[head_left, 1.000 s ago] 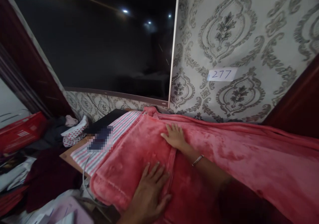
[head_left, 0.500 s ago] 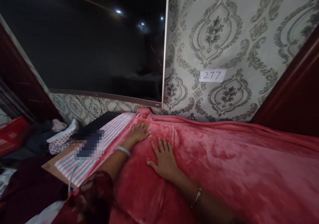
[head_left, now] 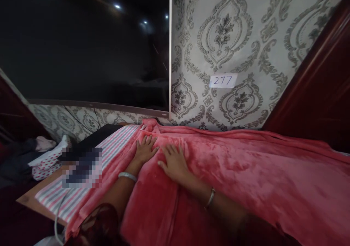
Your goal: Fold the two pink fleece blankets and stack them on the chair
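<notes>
A red plush blanket (head_left: 235, 169) is spread over the surface before me, its left part folded over in a band with a seam along it. My left hand (head_left: 144, 149) lies flat on this folded part near the far end, fingers spread. Just to its right, my right hand (head_left: 175, 164) rests palm down on the same fabric, slightly blurred, with the thumb apart from the fingers. Neither hand grips anything. Under the blanket's left edge a striped cloth (head_left: 112, 147) in pink, grey and white shows.
A large black television (head_left: 90, 53) hangs on the patterned wall at the back left. A paper marked 277 (head_left: 223, 81) is stuck to the wallpaper. On the striped cloth sits a blurred-out dark item (head_left: 83, 167) with a cable. Dotted white fabric (head_left: 46, 164) lies at the left.
The view has shifted a little to the right, so everything appears further left. My right hand has moved slightly farther away over the blanket, its fingers closer together. My left hand stays flat.
</notes>
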The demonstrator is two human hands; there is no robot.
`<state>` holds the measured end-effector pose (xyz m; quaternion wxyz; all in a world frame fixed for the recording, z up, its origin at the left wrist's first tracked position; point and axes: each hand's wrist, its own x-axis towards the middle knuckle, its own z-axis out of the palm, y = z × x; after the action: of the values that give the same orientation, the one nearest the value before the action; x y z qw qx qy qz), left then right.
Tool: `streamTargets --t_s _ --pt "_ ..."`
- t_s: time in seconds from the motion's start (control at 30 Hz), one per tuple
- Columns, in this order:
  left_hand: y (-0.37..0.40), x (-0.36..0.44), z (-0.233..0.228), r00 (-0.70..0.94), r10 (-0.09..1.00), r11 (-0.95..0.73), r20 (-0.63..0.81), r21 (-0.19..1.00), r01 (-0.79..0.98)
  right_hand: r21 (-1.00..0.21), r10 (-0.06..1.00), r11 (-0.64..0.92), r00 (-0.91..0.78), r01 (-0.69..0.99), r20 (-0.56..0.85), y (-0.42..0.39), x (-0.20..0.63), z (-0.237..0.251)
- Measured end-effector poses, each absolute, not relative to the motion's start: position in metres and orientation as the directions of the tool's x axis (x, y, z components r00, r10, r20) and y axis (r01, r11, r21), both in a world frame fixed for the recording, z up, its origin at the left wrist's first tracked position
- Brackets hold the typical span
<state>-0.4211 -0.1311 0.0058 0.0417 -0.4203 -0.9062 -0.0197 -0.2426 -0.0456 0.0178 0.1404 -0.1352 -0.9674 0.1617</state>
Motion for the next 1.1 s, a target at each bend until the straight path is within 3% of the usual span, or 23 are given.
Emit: streamTargets --t_s 0.17,0.27,0.43,0.63,0.87,0.93,1.0,1.1 --pt "-0.132 -0.42 0.005 -0.638 0.762 0.642 0.108 0.004 0.767 -0.304 0.457 0.867 -0.873 0.394 0.171 -0.005 -0.27 0.008" --pt "-0.13 -0.422 0.006 -0.696 0.713 0.696 0.087 0.039 0.717 -0.289 0.478 0.858 -0.866 0.424 0.146 0.005 -0.273 -0.01" --pt "-0.124 -0.432 0.014 -0.805 0.59 0.805 -0.064 0.118 0.581 -0.267 0.496 0.854 -0.854 0.446 0.159 0.005 -0.273 -0.021" --pt "-0.137 -0.437 0.037 -0.734 0.651 0.757 -0.193 0.091 0.647 -0.237 0.494 0.859 -0.857 0.454 0.147 0.006 -0.271 -0.017" --pt "-0.206 -0.38 0.049 -0.65 0.756 0.652 -0.082 0.0 0.758 -0.281 0.524 0.812 -0.851 0.511 -0.032 -0.014 -0.257 0.018" --pt "-0.226 -0.361 0.041 -0.605 0.795 0.604 -0.041 -0.02 0.796 -0.29 0.459 0.855 -0.887 0.43 0.039 -0.037 -0.239 0.019" --pt "-0.239 -0.346 0.029 -0.584 0.812 0.584 -0.001 -0.03 0.812 -0.317 0.323 0.907 -0.941 0.278 0.099 -0.062 -0.218 0.012" --pt "-0.247 -0.335 0.01 -0.615 0.787 0.617 0.042 -0.056 0.785 -0.348 0.21 0.923 -0.973 0.164 0.098 -0.087 -0.191 -0.004"
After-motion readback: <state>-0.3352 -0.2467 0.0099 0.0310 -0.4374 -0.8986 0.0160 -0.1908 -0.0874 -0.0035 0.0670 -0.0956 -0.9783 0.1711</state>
